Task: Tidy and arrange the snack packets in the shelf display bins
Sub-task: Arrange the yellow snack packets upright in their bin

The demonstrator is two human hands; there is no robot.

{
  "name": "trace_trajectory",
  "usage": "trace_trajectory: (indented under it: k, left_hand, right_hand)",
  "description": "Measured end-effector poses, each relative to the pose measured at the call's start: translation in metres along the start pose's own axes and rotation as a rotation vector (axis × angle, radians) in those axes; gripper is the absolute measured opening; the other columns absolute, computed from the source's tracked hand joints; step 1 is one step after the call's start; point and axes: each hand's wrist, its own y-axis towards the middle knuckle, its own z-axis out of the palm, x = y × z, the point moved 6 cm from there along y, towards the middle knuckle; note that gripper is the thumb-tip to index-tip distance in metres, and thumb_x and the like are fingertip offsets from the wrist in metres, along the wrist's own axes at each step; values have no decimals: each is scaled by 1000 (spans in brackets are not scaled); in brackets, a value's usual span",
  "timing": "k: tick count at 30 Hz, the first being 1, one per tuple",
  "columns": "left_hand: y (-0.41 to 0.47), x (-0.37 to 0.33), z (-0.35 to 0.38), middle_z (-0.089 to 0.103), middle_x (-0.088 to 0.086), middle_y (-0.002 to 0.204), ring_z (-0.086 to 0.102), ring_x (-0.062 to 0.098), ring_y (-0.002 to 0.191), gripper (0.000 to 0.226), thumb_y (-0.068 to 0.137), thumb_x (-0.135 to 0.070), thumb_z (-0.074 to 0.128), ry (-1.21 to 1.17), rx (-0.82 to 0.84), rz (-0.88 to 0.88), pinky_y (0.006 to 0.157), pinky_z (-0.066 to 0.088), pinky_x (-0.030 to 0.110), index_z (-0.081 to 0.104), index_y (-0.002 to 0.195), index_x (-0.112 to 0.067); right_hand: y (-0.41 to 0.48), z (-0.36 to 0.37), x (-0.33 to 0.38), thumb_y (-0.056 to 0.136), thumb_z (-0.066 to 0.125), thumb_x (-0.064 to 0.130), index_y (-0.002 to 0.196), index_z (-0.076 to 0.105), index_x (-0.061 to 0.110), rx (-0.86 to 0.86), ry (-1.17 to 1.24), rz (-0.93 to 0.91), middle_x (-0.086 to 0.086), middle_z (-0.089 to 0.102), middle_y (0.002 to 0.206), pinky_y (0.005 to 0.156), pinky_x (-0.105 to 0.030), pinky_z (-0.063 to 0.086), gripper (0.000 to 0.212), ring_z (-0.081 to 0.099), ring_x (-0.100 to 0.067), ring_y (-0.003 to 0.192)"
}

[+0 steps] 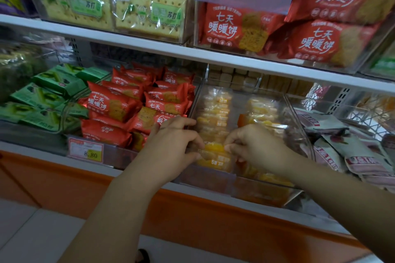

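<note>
Head camera looks down on the lower shelf, where both hands meet over the front of a clear bin [299,126] holding yellow snacks. The left hand [171,147] has its fingers curled and pinches the left edge of one yellow packet [215,149]; the right hand [256,147] pinches the opposite edge between thumb and fingertips, its other fingers bent in. Gripping both ends most likely lets the person square the packet with the row stacked behind it in the bin's left half. It sits at the front of that row, just behind the bin's front wall. Red packets [113,104] lie jumbled in the neighbouring bin on the left, above a price tag [85,151], and grey-pink packets [346,156] lie loose on the right, so those probably need straightening too
</note>
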Motion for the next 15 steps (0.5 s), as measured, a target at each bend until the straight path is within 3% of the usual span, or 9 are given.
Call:
trace_trajectory:
  k: [3, 6, 10, 13, 15]
  left_hand:
    - [2, -1, 3, 31, -17, 144, 18, 10, 139, 10, 83, -33, 68, 14, 2, -3, 115, 4, 52, 64, 89, -39]
    - [4, -2, 3, 32, -17, 144, 16, 10, 139, 18, 83, -31, 68, 0, 9, -7, 115, 2, 52, 56, 77, -43]
    - [4, -3, 2, 33, -16, 143, 18, 9, 138, 20, 83, -30, 68, -10, 11, -15, 115, 2, 52, 54, 75, -43]
    - [3, -2, 2, 34, -17, 143, 19, 8, 138, 18, 83, -30, 68, -24, 9, -8, 115, 2, 53, 56, 79, -42]
    - [2, -2, 1, 34, -17, 142, 18, 8, 138, 14, 83, -30, 68, -30, 7, -1, 115, 2, 53, 59, 83, -41]
  right_hand:
    - [2, 3, 2, 90, 61, 19, 88, 71, 13, 19, 110, 53, 8, 68, 76, 53, -5, 47, 12, 67, -6, 62]
    - [9, 13, 9, 91, 60, 19, 92, 71, 14, 96, 126, 50, 0, 71, 87, 53, -6, 48, 12, 69, -12, 70]
    - [16, 20, 10, 93, 56, 19, 93, 70, 16, 199, 219, 106, 7, 63, 78, 70, -26, 58, 14, 71, -19, 75]
    - [5, 14, 11, 96, 50, 26, 79, 61, 29, 304, 275, 90, 10, 58, 76, 81, -36, 57, 21, 70, -19, 84]
    - [-5, -3, 11, 95, 50, 31, 85, 58, 34, 287, 285, 82, 11, 62, 83, 84, -38, 56, 13, 68, -14, 88]
